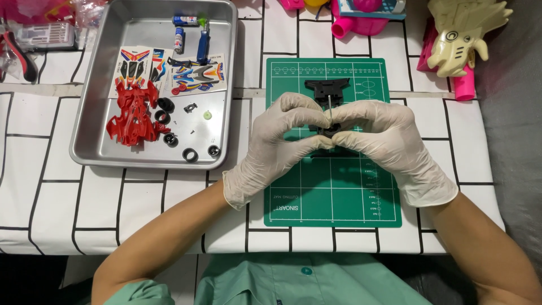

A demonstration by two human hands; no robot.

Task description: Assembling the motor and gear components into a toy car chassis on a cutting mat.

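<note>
Both gloved hands meet over the green cutting mat (333,197). The left hand (279,144) and the right hand (384,141) pinch a small black wheel (329,129) with a thin metal pin sticking up. A black car part (326,88) lies just behind them. A metal tray (101,85) sits to the left.

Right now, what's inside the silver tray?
The silver tray holds red plastic parts, sticker sheets, small black tyres, batteries and a blue tool. Whatever lies under the stickers is hidden.
</note>
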